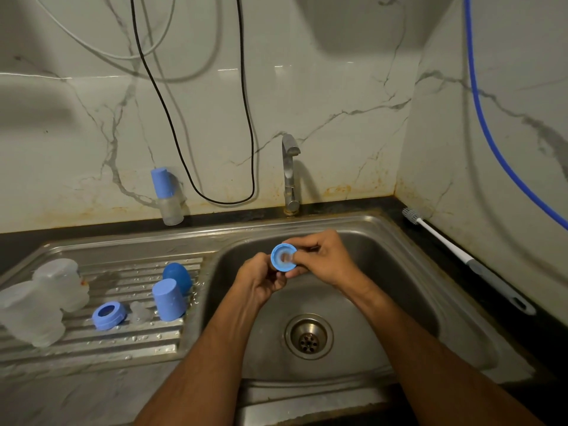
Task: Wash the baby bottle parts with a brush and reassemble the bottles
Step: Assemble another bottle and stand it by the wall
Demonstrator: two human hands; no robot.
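White marble-look wall tiles (pixel 322 96) with grey veins meet in a corner at right, rust-stained along the bottom. A black cable (pixel 246 118) and blue hose (pixel 479 118) hang down. Dark surface (pixel 18 241) below; dim light.

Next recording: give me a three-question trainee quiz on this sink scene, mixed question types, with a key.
1. True or false: the white-handled bottle brush lies inside the steel sink basin.
2. Which thing do the left hand and right hand hold together over the basin? A) blue screw ring with a clear teat B) blue cap C) clear bottle
3. Fill in: the one assembled clear bottle with a blue cap stands on the dark counter, left of the ____.

Key: 1 false, it lies on the counter to the right of the basin; 2 A; 3 steel tap.
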